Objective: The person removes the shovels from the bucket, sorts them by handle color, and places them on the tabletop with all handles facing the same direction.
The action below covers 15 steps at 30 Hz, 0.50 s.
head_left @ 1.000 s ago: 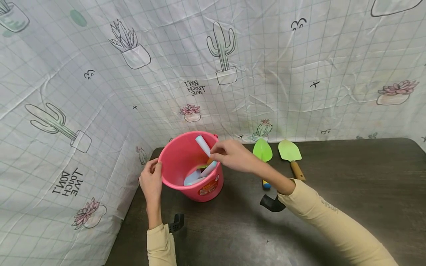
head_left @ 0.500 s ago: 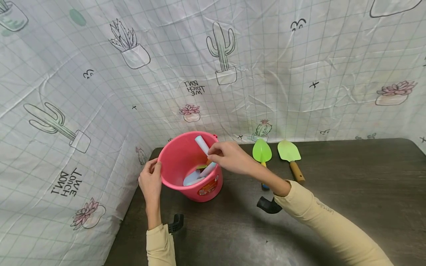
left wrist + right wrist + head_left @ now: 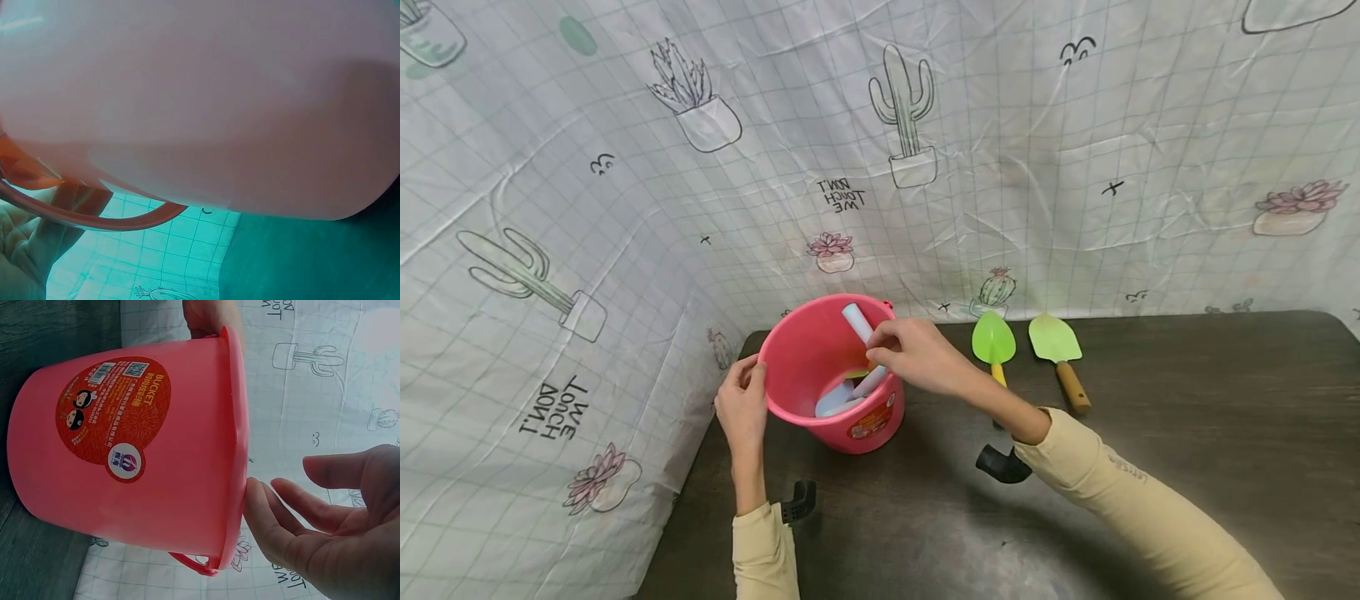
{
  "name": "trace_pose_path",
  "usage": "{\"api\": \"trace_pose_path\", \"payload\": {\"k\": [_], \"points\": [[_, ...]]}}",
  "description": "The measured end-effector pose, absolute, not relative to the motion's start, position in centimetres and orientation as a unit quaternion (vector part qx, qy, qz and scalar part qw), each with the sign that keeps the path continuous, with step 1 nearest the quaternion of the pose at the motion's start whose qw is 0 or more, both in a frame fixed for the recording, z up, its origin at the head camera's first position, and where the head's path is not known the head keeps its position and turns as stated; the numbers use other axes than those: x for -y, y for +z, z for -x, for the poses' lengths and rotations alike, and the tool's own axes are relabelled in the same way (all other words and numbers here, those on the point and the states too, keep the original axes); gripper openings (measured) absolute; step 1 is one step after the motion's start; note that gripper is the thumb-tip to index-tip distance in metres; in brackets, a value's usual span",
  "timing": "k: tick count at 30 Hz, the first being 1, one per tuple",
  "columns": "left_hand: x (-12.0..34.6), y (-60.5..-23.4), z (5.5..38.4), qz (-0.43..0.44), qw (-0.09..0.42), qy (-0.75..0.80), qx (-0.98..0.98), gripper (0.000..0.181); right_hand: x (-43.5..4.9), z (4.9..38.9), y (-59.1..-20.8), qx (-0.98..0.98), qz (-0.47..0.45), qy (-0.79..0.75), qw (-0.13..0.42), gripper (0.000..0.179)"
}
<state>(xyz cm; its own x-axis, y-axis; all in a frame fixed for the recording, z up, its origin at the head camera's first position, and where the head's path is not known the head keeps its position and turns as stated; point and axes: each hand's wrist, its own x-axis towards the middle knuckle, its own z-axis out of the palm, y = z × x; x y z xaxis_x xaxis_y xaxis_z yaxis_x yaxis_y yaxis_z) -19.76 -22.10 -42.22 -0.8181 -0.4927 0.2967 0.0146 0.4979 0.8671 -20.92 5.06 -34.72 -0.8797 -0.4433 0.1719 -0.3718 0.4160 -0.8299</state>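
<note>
A pink plastic bucket (image 3: 850, 443) stands on the dark table, its open top leaning toward me in the head view. My left hand (image 3: 742, 412) grips its left rim with thumb and fingers. Over the right rim is my right hand (image 3: 919, 354), fingers loosely bent. In the right wrist view the fingertips of that hand (image 3: 350, 531) sit right at the rim, with the thumb apart and nothing between. Inside the bucket lie pale blue and white pieces (image 3: 835, 398), one with a tubular handle (image 3: 857, 321) slanting up toward the rim. The left wrist view shows mostly bucket wall (image 3: 200, 112) and its handle (image 3: 125, 222).
To the bucket's right, a bright green toy trowel (image 3: 994, 337) with a yellow handle lies partly under my right forearm. Beside it is a paler green trowel (image 3: 1055, 340) with a brown handle. A cactus-print cloth (image 3: 1000, 167) hangs behind and left of the table (image 3: 1210, 433).
My right hand and forearm have shifted slightly left over the rim. The left hand, bucket and trowels stay in place.
</note>
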Motion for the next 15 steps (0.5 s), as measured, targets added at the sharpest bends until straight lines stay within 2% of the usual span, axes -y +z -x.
{"api": "trace_pose_path", "payload": {"k": [15], "points": [[22.10,-42.15,19.90,-0.147,0.267,-0.474,0.826,0.028,-4.57,21.01,-34.80,-0.838,0.232,-0.492,0.035,0.011]]}}
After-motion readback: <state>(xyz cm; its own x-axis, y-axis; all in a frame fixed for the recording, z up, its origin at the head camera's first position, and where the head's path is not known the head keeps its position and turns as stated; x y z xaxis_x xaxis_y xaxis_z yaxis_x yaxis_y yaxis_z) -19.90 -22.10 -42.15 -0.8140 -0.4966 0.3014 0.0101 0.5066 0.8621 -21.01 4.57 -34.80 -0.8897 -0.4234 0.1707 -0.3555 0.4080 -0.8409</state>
